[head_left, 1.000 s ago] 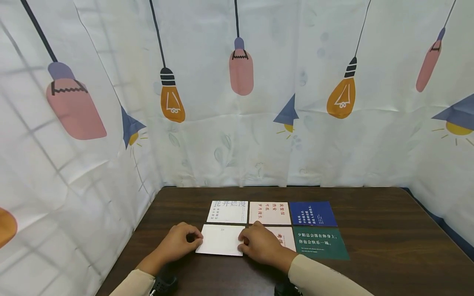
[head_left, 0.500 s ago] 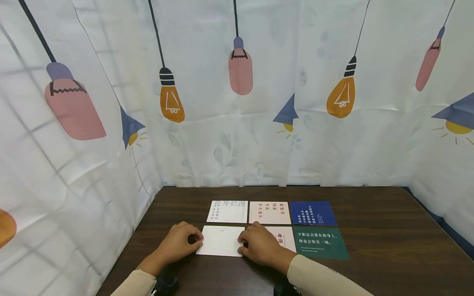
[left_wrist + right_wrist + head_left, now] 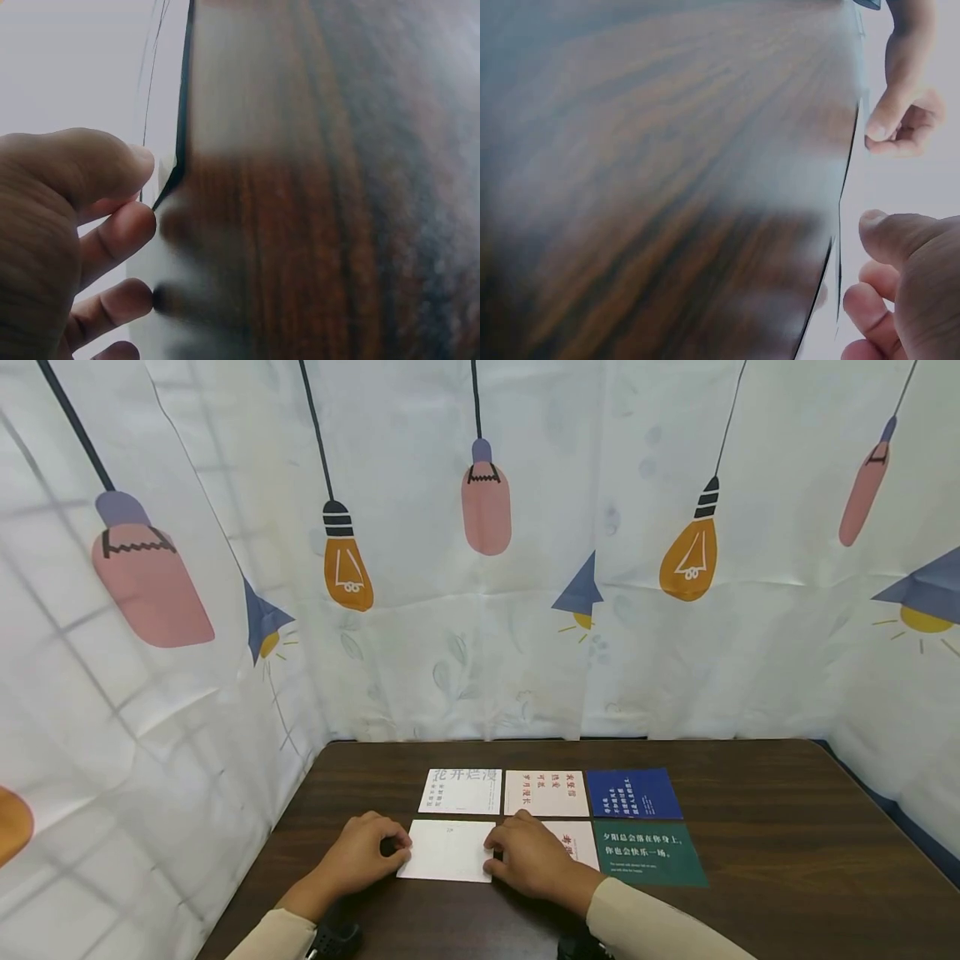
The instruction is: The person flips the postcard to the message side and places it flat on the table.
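Note:
A white postcard point(image 3: 447, 853) lies flat on the dark wooden table, plain but for a tiny mark near its top. My left hand point(image 3: 367, 852) holds its left edge, thumb and index finger curled together there. On the opposite edge is my right hand point(image 3: 534, 857), its thumb and fingertips at the card's right side. That hand partly covers a cream postcard with red writing point(image 3: 572, 841). In the left wrist view, the left thumb point(image 3: 112, 161) and index finger lie close together at the card's side. The right wrist view shows the right thumb point(image 3: 896, 234) above curled fingers.
Behind the white card, a row holds a white postcard with grey writing point(image 3: 461, 793), a cream one with red writing point(image 3: 547, 793) and a blue one point(image 3: 634, 793). A green postcard point(image 3: 648, 853) ends the front row. Patterned curtains point(image 3: 480, 652) surround the table point(image 3: 795, 835).
The white postcard has shifted very slightly toward me, widening the gap to the row behind. Both hands stay at its edges.

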Tool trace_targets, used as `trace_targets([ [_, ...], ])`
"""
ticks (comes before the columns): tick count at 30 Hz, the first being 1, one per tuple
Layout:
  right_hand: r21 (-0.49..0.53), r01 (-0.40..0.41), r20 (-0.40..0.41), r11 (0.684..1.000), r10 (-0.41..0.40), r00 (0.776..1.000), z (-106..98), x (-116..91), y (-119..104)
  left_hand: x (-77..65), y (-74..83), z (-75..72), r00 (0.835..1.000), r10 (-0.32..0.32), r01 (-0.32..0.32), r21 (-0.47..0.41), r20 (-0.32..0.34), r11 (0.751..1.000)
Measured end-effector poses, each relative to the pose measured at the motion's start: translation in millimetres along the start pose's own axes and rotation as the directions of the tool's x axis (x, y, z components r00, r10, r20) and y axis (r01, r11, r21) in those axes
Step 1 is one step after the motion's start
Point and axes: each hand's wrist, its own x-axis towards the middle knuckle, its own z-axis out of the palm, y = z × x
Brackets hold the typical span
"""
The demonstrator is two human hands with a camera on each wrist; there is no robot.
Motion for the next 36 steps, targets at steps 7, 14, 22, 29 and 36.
trace_targets([
  [7, 0.043, -0.01, -0.011, 0.999, 0.01, 1.0, -5.3, -5.3, 5.9, 2.0, 0.2, 1.9, 1.0, -0.001, 0.001, 0.001, -0.015, 1.0],
  [14, 0.076, 0.005, -0.04, 0.997, -0.001, 0.999, -8.9, -10.3, 14.8, 4.9, 8.8, -0.7, 1.0, 0.011, -0.011, -0.016, -0.021, 1.0],
  [22, 0.046, 0.01, -0.052, 0.999, -0.008, 0.999, -13.8, -19.1, 21.9, 8.5, 20.6, -3.2, 0.998, 0.056, -0.057, -0.043, -0.01, 0.997],
  [29, 0.04, -0.035, -0.026, 0.999, 0.036, 0.999, -14.0, -26.4, 27.4, 8.5, 26.0, 0.7, 0.997, 0.081, -0.081, -0.047, 0.001, 0.996],
  [36, 0.033, -0.022, -0.073, 0.999, 0.024, 0.997, -18.9, -32.5, 31.8, 8.8, 37.4, 3.2, 0.995, 0.095, -0.095, -0.052, -0.004, 0.994],
])
